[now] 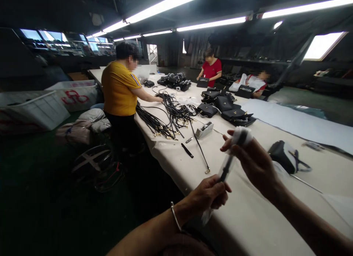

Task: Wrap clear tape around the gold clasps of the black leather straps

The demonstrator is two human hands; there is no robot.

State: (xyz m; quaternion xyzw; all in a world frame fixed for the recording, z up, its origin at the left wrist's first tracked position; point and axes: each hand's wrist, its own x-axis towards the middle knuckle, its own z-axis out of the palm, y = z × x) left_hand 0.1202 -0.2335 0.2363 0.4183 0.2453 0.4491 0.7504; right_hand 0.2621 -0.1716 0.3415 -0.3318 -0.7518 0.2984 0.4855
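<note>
Between my two hands runs a black strap [226, 168] wrapped in thin, see-through white film. My left hand [211, 193], with a bracelet at the wrist, is closed around its lower part, and a loose end of film hangs below the fist. Higher up, my right hand [252, 160] has its fingers curled around the strap's upper end, where the white wrapping is bunched. Both hands are above the table's near edge. On the table beyond them lie a single long strap with a gold clasp [207, 170], a short black strap [187, 150] and a tape dispenser [204, 130].
Many black straps with gold clasps [157, 120] are piled by a person in yellow [120, 89]. Black handbags [234, 111] sit farther back, near a person in red [212, 70]. A dark pouch-like item [281, 157] lies right of my hands. White bins [35, 109] stand at left.
</note>
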